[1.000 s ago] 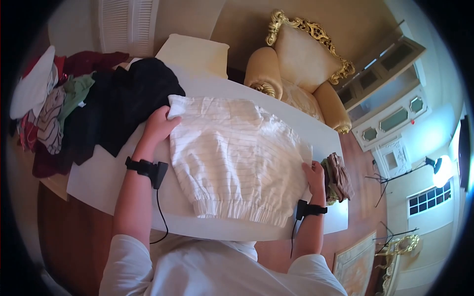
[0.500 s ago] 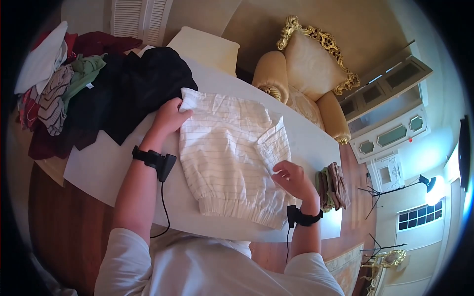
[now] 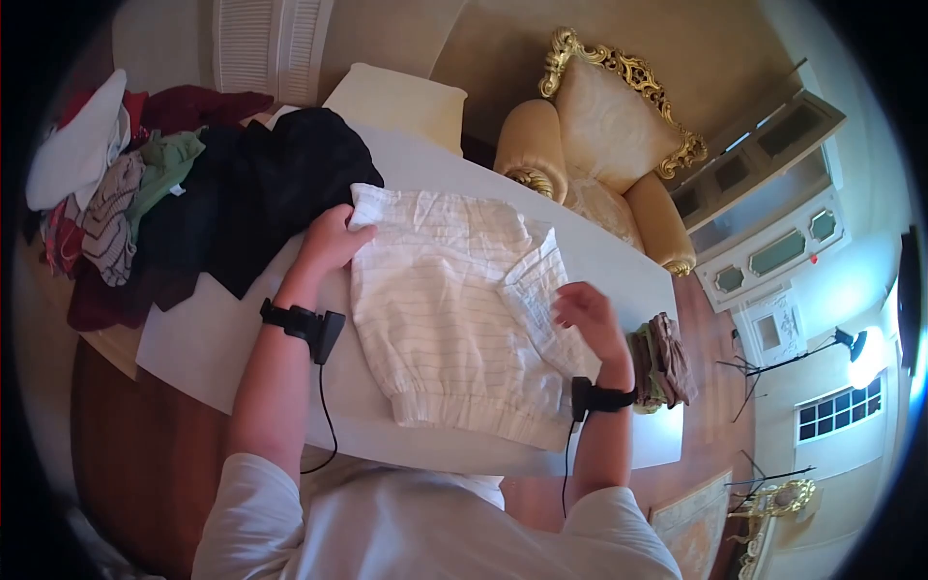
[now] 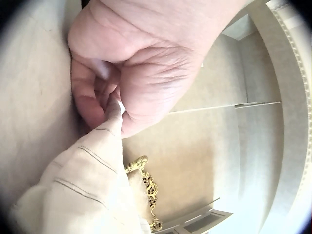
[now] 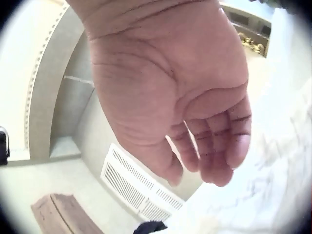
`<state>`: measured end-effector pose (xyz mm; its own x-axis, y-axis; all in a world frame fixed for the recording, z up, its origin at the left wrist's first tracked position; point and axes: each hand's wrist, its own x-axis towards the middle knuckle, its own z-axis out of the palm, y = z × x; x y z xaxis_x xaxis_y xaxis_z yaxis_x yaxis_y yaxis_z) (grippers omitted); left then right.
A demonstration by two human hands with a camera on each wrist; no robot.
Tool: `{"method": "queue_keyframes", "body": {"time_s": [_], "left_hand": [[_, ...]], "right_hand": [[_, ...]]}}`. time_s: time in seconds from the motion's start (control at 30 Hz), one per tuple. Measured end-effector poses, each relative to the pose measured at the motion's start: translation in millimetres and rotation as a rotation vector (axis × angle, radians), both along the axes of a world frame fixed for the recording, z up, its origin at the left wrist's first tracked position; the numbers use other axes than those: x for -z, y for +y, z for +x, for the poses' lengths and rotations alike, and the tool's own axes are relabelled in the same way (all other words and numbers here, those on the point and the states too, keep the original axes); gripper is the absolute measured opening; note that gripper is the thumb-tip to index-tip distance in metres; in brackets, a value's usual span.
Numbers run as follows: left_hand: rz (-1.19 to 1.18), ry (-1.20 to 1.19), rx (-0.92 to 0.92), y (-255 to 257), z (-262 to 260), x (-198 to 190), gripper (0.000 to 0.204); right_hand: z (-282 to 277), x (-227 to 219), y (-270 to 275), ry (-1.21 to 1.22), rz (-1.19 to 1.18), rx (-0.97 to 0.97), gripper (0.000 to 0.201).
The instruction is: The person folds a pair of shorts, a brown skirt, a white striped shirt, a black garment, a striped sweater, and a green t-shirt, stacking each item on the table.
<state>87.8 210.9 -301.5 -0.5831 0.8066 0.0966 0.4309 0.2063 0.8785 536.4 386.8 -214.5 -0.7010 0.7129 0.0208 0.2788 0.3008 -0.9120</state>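
A white striped garment (image 3: 445, 309) with a gathered, elastic-looking band lies on the white table, its right part folded over toward the middle. My left hand (image 3: 335, 237) pinches its upper left corner; in the left wrist view the striped cloth (image 4: 83, 180) comes out between thumb and fingers of the left hand (image 4: 131, 68). My right hand (image 3: 590, 317) hovers over the folded right edge, holding nothing. The right wrist view shows the right hand (image 5: 170, 92) with relaxed, slightly bent fingers, apart from the pale cloth (image 5: 263, 180).
A heap of clothes with a black garment (image 3: 290, 184) covers the table's left end. A small stack of folded clothes (image 3: 662, 362) stands at the right edge. Beyond the table (image 3: 232, 338) are a gold armchair (image 3: 628, 135) and a cream-coloured surface (image 3: 401, 104).
The garment's right side has been folded inward, and my right hand has let go of it and lifted slightly away. My left hand has kept its hold on the corner.
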Motion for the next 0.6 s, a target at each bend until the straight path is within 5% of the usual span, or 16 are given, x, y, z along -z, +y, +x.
{"method": "queue_keyframes", "body": {"time_s": [0.23,0.4,0.53,0.6], "left_hand": [[-0.038,-0.27,0.193,-16,9,-31,0.037],[0.102,-0.183,0.239,-16,-10,-2,0.027],[0.05,0.124,0.201,-2,19,-31,0.023],[0.017,0.366,0.211,5,60,-76,0.024]], "right_hand": [[45,80,53,0.421,-0.237,0.526,0.011],[40,82,45,0.527,-0.201,0.528,0.014],[40,84,45,0.526,-0.19,0.501,0.012],[41,81,44,0.516,-0.194,0.492,0.012]]}}
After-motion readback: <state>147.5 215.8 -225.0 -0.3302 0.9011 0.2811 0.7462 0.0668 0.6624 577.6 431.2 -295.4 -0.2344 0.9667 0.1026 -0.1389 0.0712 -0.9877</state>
